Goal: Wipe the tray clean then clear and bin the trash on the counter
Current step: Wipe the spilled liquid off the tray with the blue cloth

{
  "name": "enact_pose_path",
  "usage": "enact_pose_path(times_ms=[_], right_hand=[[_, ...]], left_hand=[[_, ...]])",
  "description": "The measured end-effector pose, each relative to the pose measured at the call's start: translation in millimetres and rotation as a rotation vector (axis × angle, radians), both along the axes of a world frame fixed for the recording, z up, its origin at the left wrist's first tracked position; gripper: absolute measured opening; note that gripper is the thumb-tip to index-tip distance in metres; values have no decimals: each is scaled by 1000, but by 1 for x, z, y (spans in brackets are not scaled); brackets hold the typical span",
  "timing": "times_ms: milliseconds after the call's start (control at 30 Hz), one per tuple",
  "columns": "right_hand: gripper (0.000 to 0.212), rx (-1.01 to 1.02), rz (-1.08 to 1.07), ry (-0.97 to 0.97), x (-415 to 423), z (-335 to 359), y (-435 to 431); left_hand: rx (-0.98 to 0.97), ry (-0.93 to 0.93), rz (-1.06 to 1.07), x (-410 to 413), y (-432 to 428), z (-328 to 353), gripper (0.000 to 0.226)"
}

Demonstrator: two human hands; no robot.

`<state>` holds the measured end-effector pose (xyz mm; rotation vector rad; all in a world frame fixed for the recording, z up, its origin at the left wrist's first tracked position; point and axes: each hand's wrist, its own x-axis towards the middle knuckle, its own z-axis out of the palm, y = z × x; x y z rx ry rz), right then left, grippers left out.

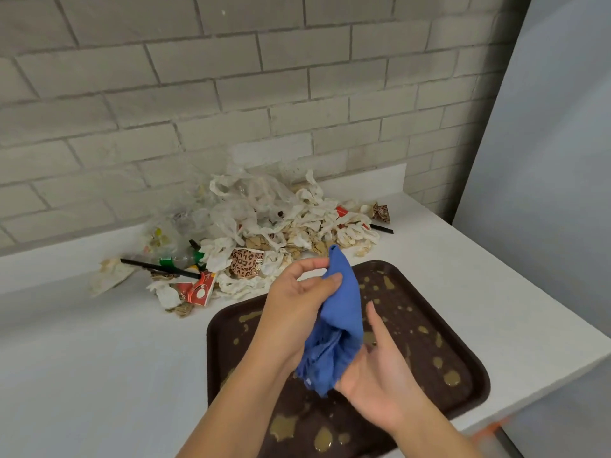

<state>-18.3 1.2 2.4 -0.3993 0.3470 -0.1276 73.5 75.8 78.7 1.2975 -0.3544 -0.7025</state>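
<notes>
Head view left several things unclear. The right hand (380,368) lay palm up under the bunched lower end of the blue cloth (344,312), thumb raised and apart from it. Its fingers were hidden behind the fabric, so I could not tell whether they curled round it. The left hand (297,312) pinched the cloth's upper part between thumb and fingers. Both forearms covered the near part of the brown tray (211,342), and the frame's lower border cut off its near edge. In the trash pile (264,226), crumpled napkins and clear plastic ran together. Only a black straw (158,267) and a leopard-print cup (246,262) were easy to make out.

The tray sat skewed on the white table (99,358), its right corner near the table's edge at the right of the frame. Its far corner lay just below the pile. Bare table spread across the lower left. A brick wall (231,77) closed the top of the frame.

The cloth hung above the tray's middle, spattered with yellowish blotches. Its long axis ran nearly upright in the frame, with a pointed tip at the top.
</notes>
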Motion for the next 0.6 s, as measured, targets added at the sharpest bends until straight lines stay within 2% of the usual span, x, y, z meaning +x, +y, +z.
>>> enact_pose_path(times_ms=[67, 167, 267, 300, 400, 467, 500, 533, 600], right_hand=[[77, 79, 11, -15, 3, 1, -2], [66, 108, 3, -6, 4, 9, -7], [68, 80, 23, -33, 7, 16, -20], [62, 41, -1, -4, 9, 19, -27], [46, -74, -133, 163, 13, 20, -58], [24, -210, -201, 264, 13, 24, -87], [17, -340, -220, 315, 12, 26, -102], [17, -501, -230, 363, 13, 27, -119], [32, -899, -232, 491, 15, 27, -153]], left_hand=[[-3, -14, -15, -2, -2, -1, 22], [74, -97, -22, -3, -3, -7, 22], [310, -434, 38, 6, -1, -19, 17], [383, -548, 55, 8, 0, -23, 16], [495, -668, 97, 15, 7, -35, 15], [570, -654, 176, 30, 18, -49, 15], [627, -655, 244, 40, 26, -59, 16], [704, -658, 326, 50, 35, -72, 18], [941, -638, 473, 67, 55, -94, 29]])
